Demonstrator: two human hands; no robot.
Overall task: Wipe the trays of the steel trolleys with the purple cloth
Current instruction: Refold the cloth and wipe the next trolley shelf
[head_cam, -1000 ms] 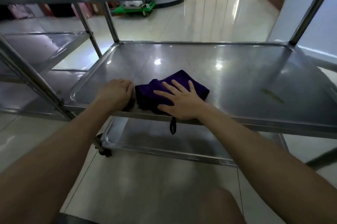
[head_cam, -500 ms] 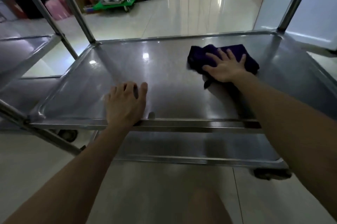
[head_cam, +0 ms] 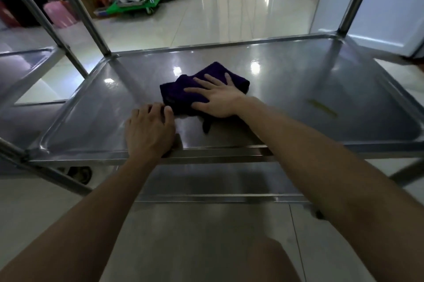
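L of middle tray (head_cam: 321,84): 2nd trolley's shelf (head_cam: 27,68). Left hand (head_cam: 149,128) rests on tray's front edge, fingers loosely bent, tips on the steel, gripping nothing. Purple cloth (head_cam: 176,91) lies folded near tray centre, just beyond those fingertips. Right hand (head_cam: 215,98) flat on cloth, fingers spread, pressing down. Twd tray's R end: yellowish streak (head_cam: 322,108), apart from cloth.

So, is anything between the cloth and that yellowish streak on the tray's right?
Nothing visible. Bare steel tray lies between the purple cloth, under the right hand, and the streak; the left hand is on the other side.
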